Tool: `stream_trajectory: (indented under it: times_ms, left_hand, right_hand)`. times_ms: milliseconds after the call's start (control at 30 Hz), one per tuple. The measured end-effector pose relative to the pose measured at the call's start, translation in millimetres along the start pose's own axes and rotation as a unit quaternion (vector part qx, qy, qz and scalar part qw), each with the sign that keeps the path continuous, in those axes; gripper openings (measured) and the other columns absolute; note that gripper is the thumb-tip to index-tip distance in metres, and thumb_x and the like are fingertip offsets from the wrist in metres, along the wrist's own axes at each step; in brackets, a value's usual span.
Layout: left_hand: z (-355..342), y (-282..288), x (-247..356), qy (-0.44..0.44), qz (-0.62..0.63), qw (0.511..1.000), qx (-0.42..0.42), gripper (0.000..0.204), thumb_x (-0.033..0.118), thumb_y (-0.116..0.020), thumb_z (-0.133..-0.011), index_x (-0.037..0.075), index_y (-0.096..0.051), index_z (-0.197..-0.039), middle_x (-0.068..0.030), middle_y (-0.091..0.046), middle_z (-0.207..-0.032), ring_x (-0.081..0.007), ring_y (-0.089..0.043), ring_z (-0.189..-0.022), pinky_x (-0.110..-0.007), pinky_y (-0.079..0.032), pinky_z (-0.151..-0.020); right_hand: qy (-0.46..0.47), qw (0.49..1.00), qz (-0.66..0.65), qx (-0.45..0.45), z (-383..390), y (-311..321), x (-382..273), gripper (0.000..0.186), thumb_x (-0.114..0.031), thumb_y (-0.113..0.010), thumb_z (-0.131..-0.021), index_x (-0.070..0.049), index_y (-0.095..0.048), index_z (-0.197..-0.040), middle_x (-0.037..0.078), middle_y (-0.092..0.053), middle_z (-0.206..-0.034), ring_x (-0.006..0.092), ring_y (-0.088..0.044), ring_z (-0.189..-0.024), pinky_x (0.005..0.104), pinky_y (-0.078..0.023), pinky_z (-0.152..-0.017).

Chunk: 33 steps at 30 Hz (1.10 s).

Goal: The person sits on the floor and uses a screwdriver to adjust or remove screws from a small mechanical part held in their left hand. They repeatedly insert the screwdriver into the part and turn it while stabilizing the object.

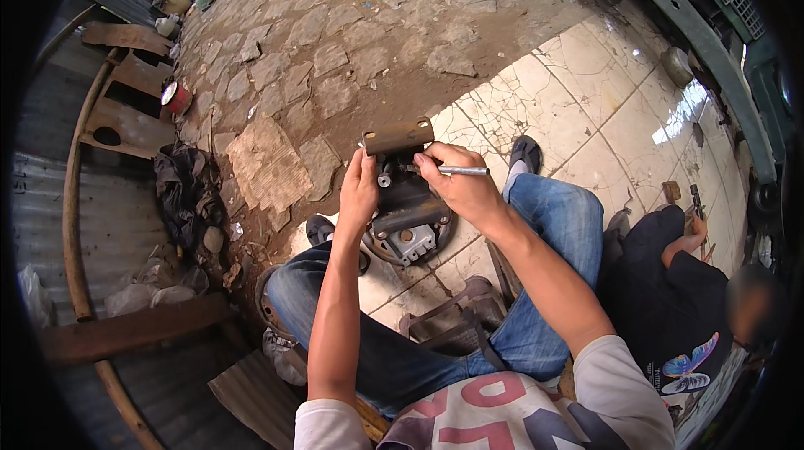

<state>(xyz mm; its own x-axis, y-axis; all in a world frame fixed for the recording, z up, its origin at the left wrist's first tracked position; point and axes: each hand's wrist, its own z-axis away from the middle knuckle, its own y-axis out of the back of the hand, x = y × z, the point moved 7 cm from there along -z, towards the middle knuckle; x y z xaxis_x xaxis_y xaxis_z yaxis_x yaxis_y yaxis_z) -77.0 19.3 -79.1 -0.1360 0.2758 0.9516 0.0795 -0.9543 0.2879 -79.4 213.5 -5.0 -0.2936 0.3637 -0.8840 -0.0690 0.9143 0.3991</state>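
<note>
As I look down from the head view, the right hand [463, 183] has its fingers wrapped round a slim silvery rod [466, 171]. The left hand [359, 192] is partly curled against a dark metal machine part [410, 217]; I cannot tell how firmly it grips. That part, with a curved brown plate [398, 137] on top, sits between denim-covered knees [557, 207], above cracked, glossy tiles [578, 90].

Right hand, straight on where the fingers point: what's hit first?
Probably the brown metal bracket, up and left of the right hand in the picture. Depth is unclear; it might pass over.
</note>
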Motion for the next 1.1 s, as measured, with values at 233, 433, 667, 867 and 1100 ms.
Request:
stream_trajectory:
  times_ms: [233,433,667,867,1100]
  left_hand:
    - [-1.3,-1.7,2.4,0.001,-0.015,1.000,0.011,0.041,0.032,-0.041,-0.110,0.002,-0.059,-0.131,-0.0129,-0.070,-0.114,-0.0187,-0.062,-0.106,-0.032,-0.046,-0.095]
    - [-3.3,-0.4,3.4,0.013,-0.059,0.998,-0.014,0.044,0.035,-0.041,-0.109,0.002,-0.058,-0.134,-0.0161,-0.070,-0.114,-0.0212,-0.064,-0.105,-0.034,-0.047,-0.094]
    - [-2.9,3.6,8.8,0.012,-0.051,0.999,-0.006,0.049,0.040,-0.043,-0.109,0.000,-0.060,-0.131,-0.0175,-0.072,-0.109,-0.0211,-0.064,-0.105,-0.034,-0.047,-0.094]
    - [-8.6,4.3,-3.8,0.050,-0.086,0.994,-0.051,0.052,0.044,-0.047,-0.107,-0.001,-0.063,-0.129,-0.0145,-0.072,-0.104,-0.0177,-0.062,-0.099,-0.034,-0.048,-0.091]
    - [-6.3,-6.9,3.5,0.042,-0.093,0.986,-0.135,0.058,0.051,-0.050,-0.104,-0.002,-0.066,-0.124,-0.0138,-0.073,-0.097,-0.0161,-0.063,-0.096,-0.034,-0.050,-0.088]
  right_hand:
    - [0.107,0.993,0.041,0.000,-1.3,4.4,-9.8,0.017,-0.015,-0.067,-0.093,0.000,-0.068,-0.086,0.015,-0.067,-0.073,0.0316,-0.065,-0.068,0.0407,-0.051,-0.065]
    - [0.144,0.988,0.044,0.030,-0.5,14.9,-18.3,0.022,-0.016,-0.067,-0.093,-0.001,-0.064,-0.077,0.013,-0.065,-0.067,0.0308,-0.065,-0.060,0.0387,-0.051,-0.057]
    - [-0.004,0.981,-0.192,0.006,2.9,47.7,-11.8,0.052,-0.040,-0.048,-0.107,-0.001,-0.068,-0.078,0.009,-0.069,-0.069,0.0176,-0.068,-0.059,0.0311,-0.053,-0.054]
    - [0.046,0.941,-0.296,0.155,-8.3,67.9,2.9,0.065,-0.055,-0.039,-0.106,0.003,-0.065,-0.120,0.016,-0.074,-0.095,0.0209,-0.072,-0.084,0.0356,-0.058,-0.081]
    - [0.206,0.978,0.022,0.005,-5.4,29.3,-29.7,0.037,-0.023,-0.070,-0.094,-0.007,-0.067,-0.128,0.018,-0.072,-0.114,0.0291,-0.071,-0.096,0.0363,-0.057,-0.084]
